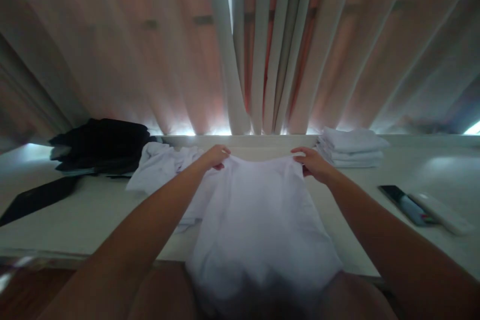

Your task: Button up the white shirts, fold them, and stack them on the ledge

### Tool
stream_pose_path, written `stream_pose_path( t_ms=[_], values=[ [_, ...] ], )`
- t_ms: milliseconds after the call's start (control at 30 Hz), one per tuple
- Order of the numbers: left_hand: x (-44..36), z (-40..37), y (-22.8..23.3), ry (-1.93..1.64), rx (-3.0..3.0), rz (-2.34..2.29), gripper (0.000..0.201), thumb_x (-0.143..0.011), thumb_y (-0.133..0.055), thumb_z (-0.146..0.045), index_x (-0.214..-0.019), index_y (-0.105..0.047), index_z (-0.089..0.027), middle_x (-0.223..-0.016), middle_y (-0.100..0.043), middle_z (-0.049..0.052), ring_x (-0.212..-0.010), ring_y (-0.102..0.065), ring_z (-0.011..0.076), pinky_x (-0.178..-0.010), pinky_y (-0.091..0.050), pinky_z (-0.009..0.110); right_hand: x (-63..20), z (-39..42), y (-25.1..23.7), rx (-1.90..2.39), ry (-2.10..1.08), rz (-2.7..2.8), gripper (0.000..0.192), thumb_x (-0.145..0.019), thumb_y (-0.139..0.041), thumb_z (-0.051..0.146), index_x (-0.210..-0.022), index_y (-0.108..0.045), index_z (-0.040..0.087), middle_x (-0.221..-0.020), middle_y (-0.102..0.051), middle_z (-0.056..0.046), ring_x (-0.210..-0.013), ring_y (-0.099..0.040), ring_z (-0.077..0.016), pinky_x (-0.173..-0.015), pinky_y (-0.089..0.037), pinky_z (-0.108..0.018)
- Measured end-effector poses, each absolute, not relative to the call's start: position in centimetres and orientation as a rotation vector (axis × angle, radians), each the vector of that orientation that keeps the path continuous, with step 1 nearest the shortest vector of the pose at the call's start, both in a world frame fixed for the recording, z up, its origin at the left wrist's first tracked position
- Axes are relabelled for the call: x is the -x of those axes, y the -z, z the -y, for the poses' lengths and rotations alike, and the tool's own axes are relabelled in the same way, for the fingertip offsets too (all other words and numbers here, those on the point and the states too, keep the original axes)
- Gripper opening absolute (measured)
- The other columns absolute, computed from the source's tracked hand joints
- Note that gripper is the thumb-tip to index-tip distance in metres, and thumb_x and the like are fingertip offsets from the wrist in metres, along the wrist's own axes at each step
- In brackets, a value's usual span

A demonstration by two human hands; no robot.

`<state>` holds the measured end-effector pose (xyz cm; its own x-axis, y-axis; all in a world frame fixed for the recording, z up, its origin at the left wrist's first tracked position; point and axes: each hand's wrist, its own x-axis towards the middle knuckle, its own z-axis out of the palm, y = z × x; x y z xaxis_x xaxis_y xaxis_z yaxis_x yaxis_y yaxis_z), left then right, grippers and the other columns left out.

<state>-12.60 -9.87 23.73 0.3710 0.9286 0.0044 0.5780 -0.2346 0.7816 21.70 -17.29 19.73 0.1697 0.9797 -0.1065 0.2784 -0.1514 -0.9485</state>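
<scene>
A white cloth garment, perhaps a shirt, hangs spread between my two hands, its top edge stretched and its lower part falling over the ledge's front edge onto my lap. My left hand pinches its upper left corner. At the upper right corner, my right hand grips it between thumb and fingers. Behind my left forearm lies a loose heap of white clothes, partly hidden. Just beyond my right hand sits a stack of folded white clothes.
Dark folded clothes are piled at the left on the pale ledge, with a flat black item before them. To the right lie a phone and a white oblong object. Long curtains hang behind.
</scene>
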Motion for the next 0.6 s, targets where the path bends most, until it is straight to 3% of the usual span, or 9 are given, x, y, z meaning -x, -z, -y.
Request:
stream_pose_path(
  t_ms=[167,333,433,500,600],
  values=[
    [10.6,8.2,-16.0,-0.565,-1.733,-1.245,0.032,-0.081,-0.069,-0.039,-0.106,-0.065,-0.019,-0.068,-0.065,0.003,-0.060,-0.068,0.0170,-0.064,-0.056,0.032,-19.0,14.3,-10.5,1.508,-1.170,1.121,0.034,-0.079,-0.060,0.028,-0.113,-0.061,0.022,-0.056,-0.050,0.006,-0.045,-0.051,-0.0105,-0.049,-0.054,-0.028],
    [10.4,7.7,-10.2,-0.509,-1.639,-1.158,0.036,-0.089,-0.051,-0.029,-0.123,-0.056,-0.017,-0.077,-0.067,0.005,-0.065,-0.070,0.0174,-0.066,-0.057,0.033,-18.1,13.8,-5.9,1.396,-1.304,1.140,0.028,-0.083,-0.053,0.032,-0.105,-0.063,0.019,-0.081,-0.069,-0.006,-0.068,-0.068,-0.0179,-0.066,-0.061,-0.037],
    [10.5,7.3,-7.9,-0.484,-1.713,-1.129,0.034,-0.084,-0.056,-0.023,-0.116,-0.061,-0.015,-0.074,-0.063,0.002,-0.061,-0.065,0.0154,-0.065,-0.055,0.032,-18.3,14.3,-4.9,1.379,-1.319,1.230,0.034,-0.080,-0.053,0.027,-0.111,-0.062,0.019,-0.096,-0.073,-0.010,-0.084,-0.072,-0.0216,-0.075,-0.060,-0.038],
    [10.6,6.8,-7.1,-0.490,-1.805,-1.126,0.025,-0.079,-0.064,-0.022,-0.102,-0.067,-0.016,-0.073,-0.059,0.001,-0.065,-0.062,0.0159,-0.071,-0.054,0.035,-18.6,14.7,-4.8,1.410,-1.263,1.317,0.037,-0.076,-0.057,0.023,-0.112,-0.062,0.020,-0.093,-0.073,-0.007,-0.083,-0.071,-0.0213,-0.077,-0.058,-0.038],
    [10.7,6.6,-7.1,-0.556,-1.947,-1.124,0.016,-0.072,-0.076,-0.030,-0.082,-0.071,-0.018,-0.090,-0.061,0.006,-0.096,-0.060,0.0230,-0.096,-0.046,0.042,-18.9,15.5,-5.7,1.502,-1.093,1.468,0.026,-0.073,-0.062,0.019,-0.098,-0.069,0.021,-0.083,-0.070,-0.004,-0.077,-0.066,-0.0204,-0.084,-0.053,-0.041]
  ],
)
